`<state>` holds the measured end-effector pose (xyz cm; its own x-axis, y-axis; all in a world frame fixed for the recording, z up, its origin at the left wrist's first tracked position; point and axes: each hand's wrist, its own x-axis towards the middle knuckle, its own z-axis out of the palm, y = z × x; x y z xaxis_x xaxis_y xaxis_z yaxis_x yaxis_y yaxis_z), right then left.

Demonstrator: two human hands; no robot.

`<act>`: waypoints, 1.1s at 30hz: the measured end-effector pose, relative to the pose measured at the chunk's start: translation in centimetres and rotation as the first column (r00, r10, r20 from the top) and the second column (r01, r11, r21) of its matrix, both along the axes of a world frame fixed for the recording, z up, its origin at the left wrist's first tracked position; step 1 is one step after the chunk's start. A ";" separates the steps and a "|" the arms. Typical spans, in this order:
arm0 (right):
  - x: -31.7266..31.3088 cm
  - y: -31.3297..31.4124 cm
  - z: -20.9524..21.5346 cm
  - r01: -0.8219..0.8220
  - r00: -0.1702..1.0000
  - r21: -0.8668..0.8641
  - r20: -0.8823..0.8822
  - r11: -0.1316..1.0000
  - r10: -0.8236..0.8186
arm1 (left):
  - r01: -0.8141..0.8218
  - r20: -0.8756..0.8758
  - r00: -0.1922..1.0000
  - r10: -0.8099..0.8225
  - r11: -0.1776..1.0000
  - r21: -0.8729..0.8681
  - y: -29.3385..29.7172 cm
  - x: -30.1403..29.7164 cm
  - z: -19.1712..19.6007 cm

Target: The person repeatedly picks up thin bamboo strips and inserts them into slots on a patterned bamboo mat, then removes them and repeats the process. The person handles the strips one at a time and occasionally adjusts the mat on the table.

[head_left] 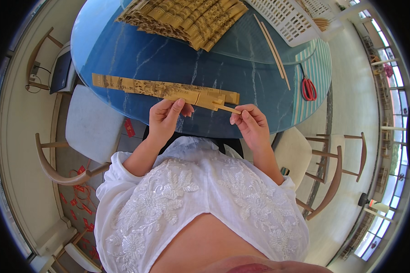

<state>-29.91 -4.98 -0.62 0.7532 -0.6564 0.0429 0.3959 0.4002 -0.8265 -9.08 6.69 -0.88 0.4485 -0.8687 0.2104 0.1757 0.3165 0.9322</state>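
At the near edge of the round blue table [136,54], the left hand [165,116] pinches the underside of a long strip of joined bamboo slats [161,88], thumb up against its lower edge, while the right hand [250,122] is closed around the outer end of a single thin bamboo stick [226,108] whose other end lies in among the last slats. The strip lies flat across the table, its right end overhanging toward the person's lap. The likeliest trouble, as I judge it, is the stick going in askew: it is thin and held only at its tip, so a sideways push could bend or snap it, or pry the end slats apart. The left pinch is light, so the strip might slide along the smooth top. Red-handled scissors [309,88], two loose long sticks [273,45] and a stack of folded slats [187,18] lie well apart, out of harm's way.
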 end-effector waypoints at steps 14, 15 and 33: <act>1.0 0.8 1.0 -0.255 0.965 0.094 -0.040 0.962 0.260 | 0.214 -0.126 0.970 -0.206 0.975 0.054 0.3 -1.2 0.3; 0.9 0.8 1.0 -0.244 0.966 0.064 -0.070 0.968 0.249 | 0.215 -0.122 0.971 -0.207 0.975 0.061 0.3 -1.2 0.2; 0.4 0.1 1.4 -0.114 0.962 -0.302 -0.270 0.947 0.030 | 0.129 -0.184 0.976 -0.121 0.991 0.034 -0.1 -1.5 -0.3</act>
